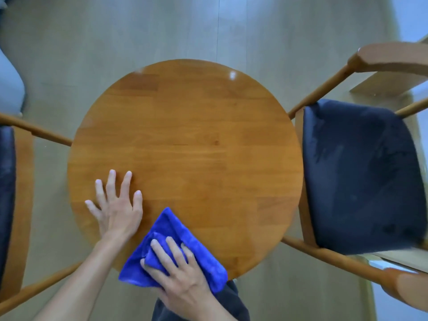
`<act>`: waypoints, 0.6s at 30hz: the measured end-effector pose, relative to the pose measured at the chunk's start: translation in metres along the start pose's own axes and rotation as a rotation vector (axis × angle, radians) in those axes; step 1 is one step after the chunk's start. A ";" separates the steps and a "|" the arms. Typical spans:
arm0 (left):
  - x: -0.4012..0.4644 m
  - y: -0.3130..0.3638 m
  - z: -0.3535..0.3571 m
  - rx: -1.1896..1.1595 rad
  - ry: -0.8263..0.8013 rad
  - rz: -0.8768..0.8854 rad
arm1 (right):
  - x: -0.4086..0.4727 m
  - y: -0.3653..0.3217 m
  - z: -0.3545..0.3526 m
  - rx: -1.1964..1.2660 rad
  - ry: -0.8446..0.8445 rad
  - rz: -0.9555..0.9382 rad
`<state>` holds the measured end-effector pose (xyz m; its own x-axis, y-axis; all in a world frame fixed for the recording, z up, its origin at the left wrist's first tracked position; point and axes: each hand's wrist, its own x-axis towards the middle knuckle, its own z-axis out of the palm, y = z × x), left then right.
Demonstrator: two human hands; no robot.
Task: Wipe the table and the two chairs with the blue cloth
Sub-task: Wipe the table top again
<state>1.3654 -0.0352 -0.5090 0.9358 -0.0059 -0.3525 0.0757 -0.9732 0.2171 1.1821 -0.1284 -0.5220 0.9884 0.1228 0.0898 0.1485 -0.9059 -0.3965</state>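
Observation:
A round wooden table [185, 135] fills the middle of the view. The folded blue cloth [169, 230] lies on its near edge, partly overhanging. My right hand [178, 274] presses flat on the cloth, fingers spread over it and the thumb against its left fold. My left hand [115, 205] rests flat on the tabletop just left of the cloth, fingers straight and splayed. One wooden chair with a dark blue seat [361, 177] stands at the table's right. The second chair [9, 193] stands at the left, mostly cut off by the frame.
The chairs' wooden armrests [324, 86] reach in toward the table on both sides. Pale wood-look floor [208, 26] surrounds the furniture. A light grey upholstered shape [9, 84] sits at the far left. My dark clothing [229, 300] shows below the table's near edge.

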 end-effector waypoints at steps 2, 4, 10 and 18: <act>0.001 0.001 0.002 0.008 0.032 0.015 | -0.005 0.046 -0.024 -0.032 0.005 0.014; 0.001 0.003 0.006 0.012 0.048 0.019 | -0.010 0.109 -0.053 -0.121 0.058 0.147; 0.000 0.003 0.010 0.064 0.067 0.010 | 0.039 0.249 -0.103 -0.241 0.221 0.959; 0.006 0.002 0.001 0.054 0.067 0.036 | 0.153 0.143 -0.045 -0.180 0.184 0.474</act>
<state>1.3711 -0.0378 -0.5113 0.9587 -0.0274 -0.2831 0.0247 -0.9836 0.1789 1.3536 -0.2578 -0.5240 0.9212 -0.3750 0.1036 -0.3365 -0.9017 -0.2713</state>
